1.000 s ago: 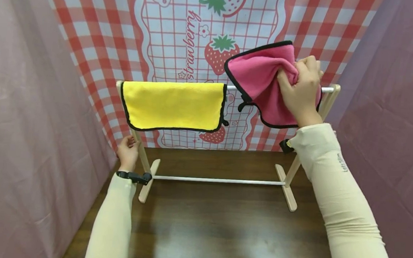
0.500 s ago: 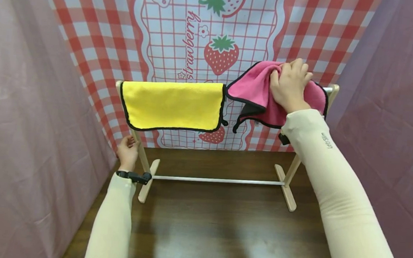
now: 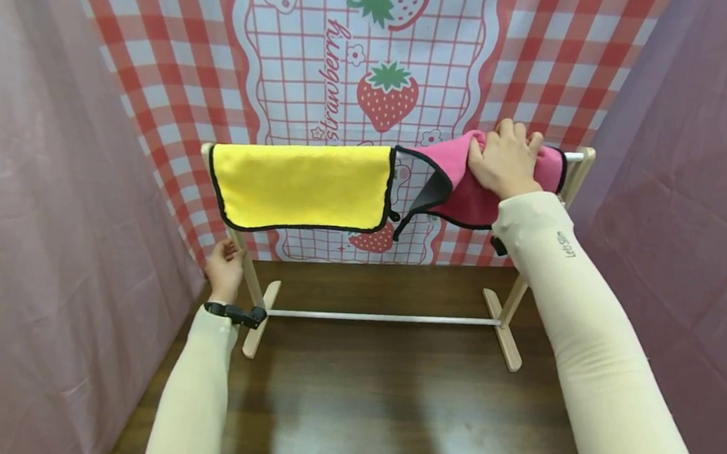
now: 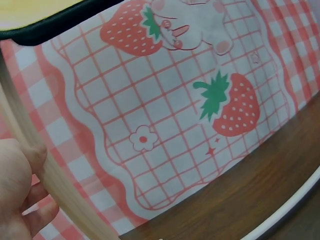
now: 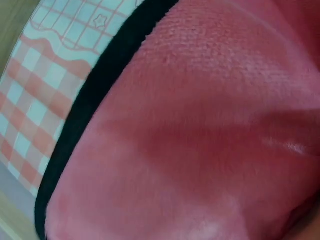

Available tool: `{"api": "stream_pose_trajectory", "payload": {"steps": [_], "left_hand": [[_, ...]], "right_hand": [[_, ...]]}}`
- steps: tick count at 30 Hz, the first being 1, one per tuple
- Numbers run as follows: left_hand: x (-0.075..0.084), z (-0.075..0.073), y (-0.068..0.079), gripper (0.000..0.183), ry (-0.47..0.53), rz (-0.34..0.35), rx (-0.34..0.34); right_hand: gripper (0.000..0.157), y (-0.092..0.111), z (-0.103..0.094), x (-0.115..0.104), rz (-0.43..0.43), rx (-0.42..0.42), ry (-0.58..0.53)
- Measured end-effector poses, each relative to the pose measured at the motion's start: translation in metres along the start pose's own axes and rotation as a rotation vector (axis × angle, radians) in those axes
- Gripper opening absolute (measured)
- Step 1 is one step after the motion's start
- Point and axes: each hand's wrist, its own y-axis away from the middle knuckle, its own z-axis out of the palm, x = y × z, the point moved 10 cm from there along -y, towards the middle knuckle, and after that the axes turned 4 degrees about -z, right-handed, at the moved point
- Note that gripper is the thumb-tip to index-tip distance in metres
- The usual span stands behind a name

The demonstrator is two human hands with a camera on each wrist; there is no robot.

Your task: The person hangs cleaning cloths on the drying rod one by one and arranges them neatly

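Observation:
A wooden rack with a white top bar point(image 3: 574, 157) stands ahead in the head view. A pink towel point(image 3: 474, 198) with black edging drapes over the bar's right part, bunched on top, its left corner folded to show a grey underside. My right hand point(image 3: 506, 161) grips the bunched towel from above, fingers over the bar; pink cloth point(image 5: 165, 145) fills most of the right wrist view, and the fingertips are hidden. My left hand point(image 3: 225, 268) holds the rack's left post point(image 4: 55, 185) low down, thumb and curled fingers at its edge.
A yellow towel point(image 3: 303, 187) hangs smooth over the bar's left half, close beside the pink one. A lower white rod point(image 3: 382, 318) joins the rack's feet above the brown wooden table point(image 3: 357, 409). Behind hangs a strawberry-print cloth point(image 3: 299, 61); pink curtains point(image 3: 40, 232) flank both sides.
My right hand has moved down and slightly left, bringing the pink towel from above the bar onto it. The towel's left corner has dropped and folded. The left hand has stayed in place.

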Motion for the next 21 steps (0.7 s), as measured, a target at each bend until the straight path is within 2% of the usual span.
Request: {"api": "stream_pose_trajectory", "payload": {"steps": [4,7,10,12,15,17,21], "left_hand": [[0.005,0.000,0.007,0.032,0.032,0.013,0.046],[0.010,-0.003,0.018,0.035,0.127,0.037,0.133],[0.018,-0.005,0.032,0.040,0.236,0.100,0.230],[0.028,-0.002,0.042,0.040,0.286,0.156,0.257],[0.050,0.008,0.058,0.040,0.320,0.254,0.249],[0.068,0.016,0.070,0.040,0.279,0.323,0.230],[0.104,0.034,0.097,0.043,0.317,0.460,0.152]], "right_hand": [[0.069,-0.001,0.003,0.002,-0.002,-0.044,0.013],[0.072,-0.001,0.004,0.002,0.003,-0.073,0.018],[0.074,0.000,0.006,0.001,0.009,-0.097,0.022],[0.074,0.000,0.007,0.001,0.014,-0.109,0.023],[0.074,0.001,0.008,0.003,0.020,-0.112,0.019],[0.074,0.001,0.008,0.003,0.023,-0.112,0.017],[0.074,0.001,0.007,0.004,0.026,-0.118,0.016]]}}
